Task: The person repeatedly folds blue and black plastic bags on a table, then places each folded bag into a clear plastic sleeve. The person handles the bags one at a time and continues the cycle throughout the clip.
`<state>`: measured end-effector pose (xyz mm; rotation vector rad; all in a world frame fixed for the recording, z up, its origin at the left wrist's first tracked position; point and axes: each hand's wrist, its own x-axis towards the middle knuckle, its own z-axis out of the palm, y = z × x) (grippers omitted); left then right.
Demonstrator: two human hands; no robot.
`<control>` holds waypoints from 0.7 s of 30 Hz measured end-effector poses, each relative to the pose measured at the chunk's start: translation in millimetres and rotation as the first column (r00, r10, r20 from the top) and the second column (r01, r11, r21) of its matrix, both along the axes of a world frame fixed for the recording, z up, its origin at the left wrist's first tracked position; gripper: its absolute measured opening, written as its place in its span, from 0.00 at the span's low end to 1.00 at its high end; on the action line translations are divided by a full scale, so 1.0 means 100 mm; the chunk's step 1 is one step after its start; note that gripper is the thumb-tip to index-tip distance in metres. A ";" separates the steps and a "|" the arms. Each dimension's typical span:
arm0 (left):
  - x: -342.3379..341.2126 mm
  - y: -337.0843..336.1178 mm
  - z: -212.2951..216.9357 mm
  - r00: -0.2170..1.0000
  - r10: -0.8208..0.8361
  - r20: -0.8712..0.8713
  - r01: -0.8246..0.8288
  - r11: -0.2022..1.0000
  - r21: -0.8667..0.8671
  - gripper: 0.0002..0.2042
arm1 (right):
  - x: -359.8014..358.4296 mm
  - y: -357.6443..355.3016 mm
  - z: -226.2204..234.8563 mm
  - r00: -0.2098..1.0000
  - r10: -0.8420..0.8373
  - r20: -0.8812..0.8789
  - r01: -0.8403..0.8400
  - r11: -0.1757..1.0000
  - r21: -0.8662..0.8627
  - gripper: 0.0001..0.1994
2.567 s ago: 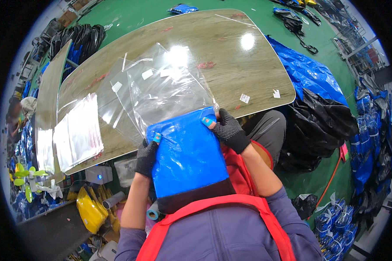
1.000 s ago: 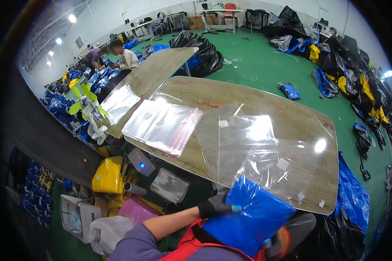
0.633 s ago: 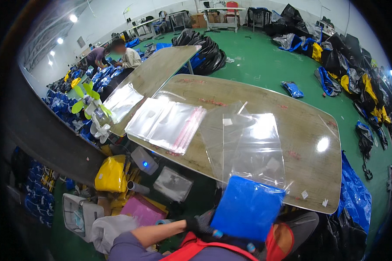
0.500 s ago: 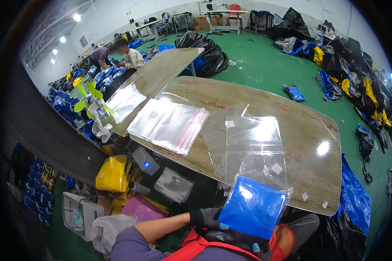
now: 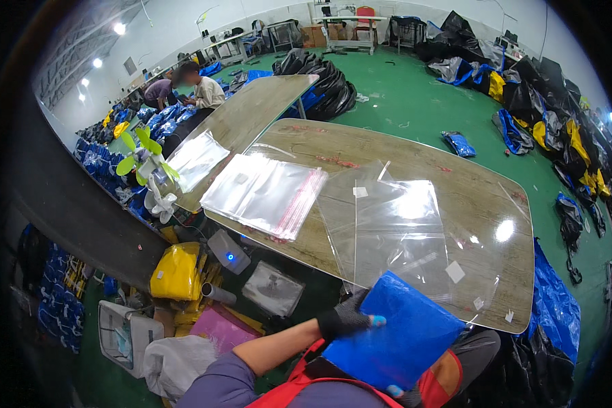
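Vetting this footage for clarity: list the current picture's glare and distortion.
In the head view, white glare spots the near table and stacked clear bags; also in the head view, fisheye distortion bends straight edges toward the rim, and the corners fall black.

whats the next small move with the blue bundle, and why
Probably turn the blue bundle square to the clear plastic on the table: its edges sit askew, the left hand holds its left edge and the right hand is at its near edge.

green floor (image 5: pixel 401 95) | white walls (image 5: pixel 177 27) | lit ceiling lamps (image 5: pixel 119 28) | wood-grain tables (image 5: pixel 401 146) | distant red chair (image 5: pixel 366 11)
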<state>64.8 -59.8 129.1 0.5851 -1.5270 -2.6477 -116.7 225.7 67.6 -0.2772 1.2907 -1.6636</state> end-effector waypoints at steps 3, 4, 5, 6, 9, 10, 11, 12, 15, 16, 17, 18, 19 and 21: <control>0.00 -0.01 0.02 0.982 -0.181 -0.049 0.153 0.925 -0.348 0.42 | 0.21 -0.19 0.33 0.974 0.026 0.225 0.001 0.993 -0.120 0.38; 0.01 0.02 0.02 0.952 -0.292 -0.094 0.222 0.866 -0.448 0.41 | 0.26 -0.26 0.44 0.988 -0.152 0.029 0.155 0.976 -0.151 0.36; -0.01 0.01 0.04 0.950 -0.282 -0.132 0.224 0.914 -0.339 0.40 | 0.30 -0.31 0.56 0.993 -0.096 -0.062 0.095 0.995 -0.011 0.37; -0.01 0.05 0.05 0.963 -0.187 -0.193 0.151 0.971 -0.188 0.40 | 0.32 -0.36 0.65 0.980 -0.156 -0.120 0.171 0.977 0.128 0.37; -0.03 0.06 0.08 0.965 0.206 -0.162 -0.185 0.974 0.133 0.41 | 0.32 -0.44 0.80 0.912 0.025 -0.410 -0.017 1.000 0.023 0.41; -0.02 0.08 0.09 0.996 0.069 -0.057 -0.069 0.997 -0.013 0.42 | 0.31 -0.45 0.80 0.886 0.066 -0.460 -0.101 0.994 -0.050 0.42; -0.03 0.04 0.08 0.999 -0.048 -0.007 0.047 0.989 -0.141 0.42 | 0.26 -0.46 0.78 0.976 -0.007 -0.220 -0.004 0.999 -0.047 0.43; -0.01 0.04 0.06 0.983 -0.184 -0.006 0.176 0.950 -0.259 0.43 | 0.21 -0.47 0.80 0.999 -0.049 0.012 0.049 0.997 -0.063 0.43; 0.03 -0.01 -0.04 0.965 -0.259 0.036 0.256 0.909 -0.329 0.41 | 0.22 -0.44 0.64 0.999 -0.029 -0.033 0.033 0.991 0.130 0.43; 0.04 -0.03 -0.07 0.964 -0.261 0.047 0.259 0.891 -0.374 0.37 | 0.23 -0.43 0.58 0.990 0.002 -0.143 0.042 0.952 0.302 0.42; 0.04 -0.04 -0.10 0.999 -0.035 -0.008 0.031 0.962 -0.270 0.34 | 0.28 -0.44 0.58 0.978 -0.146 -0.147 0.137 0.988 -0.072 0.39; 0.03 -0.06 -0.12 0.972 0.233 0.022 -0.226 0.961 -0.160 0.32 | 0.26 -0.44 0.59 0.973 -0.097 -0.209 0.081 0.993 -0.083 0.36; 0.02 -0.05 -0.12 0.978 0.195 0.068 -0.187 0.976 -0.115 0.29 | 0.28 -0.44 0.59 0.953 -0.045 -0.300 0.018 0.996 -0.093 0.33; -0.02 0.00 -0.10 0.978 0.148 0.149 -0.131 0.985 -0.116 0.27 | 0.27 -0.41 0.60 0.982 -0.179 -0.063 0.179 0.984 -0.003 0.24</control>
